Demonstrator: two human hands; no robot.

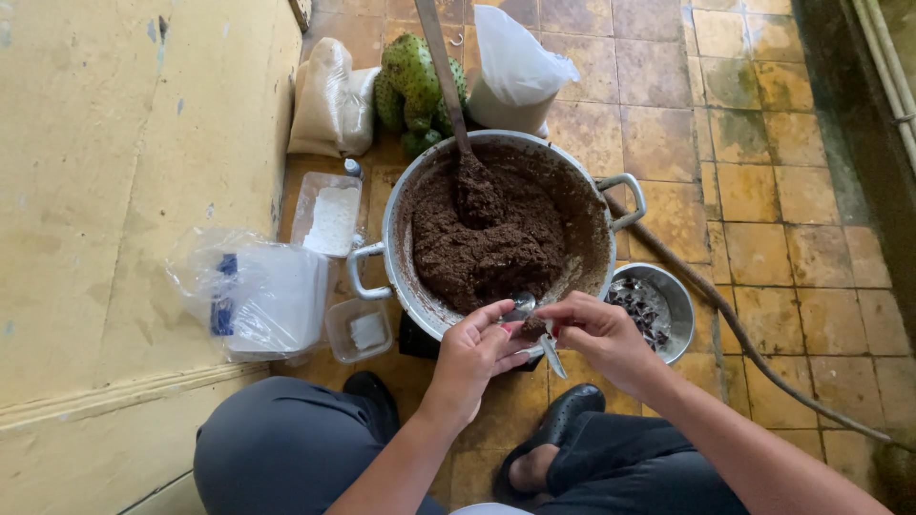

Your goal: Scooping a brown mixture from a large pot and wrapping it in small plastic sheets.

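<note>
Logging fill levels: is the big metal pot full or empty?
Partly full: the pot holds a brown paste heaped well below the smeared rim.

Pot (611,205) between small bowl (679,303) at right and tubs (329,217) at left.

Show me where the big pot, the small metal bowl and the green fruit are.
big pot (611,205), head view, right inner wall.
small metal bowl (679,307), head view, right rim.
green fruit (412,72), head view, middle of skin.
</note>
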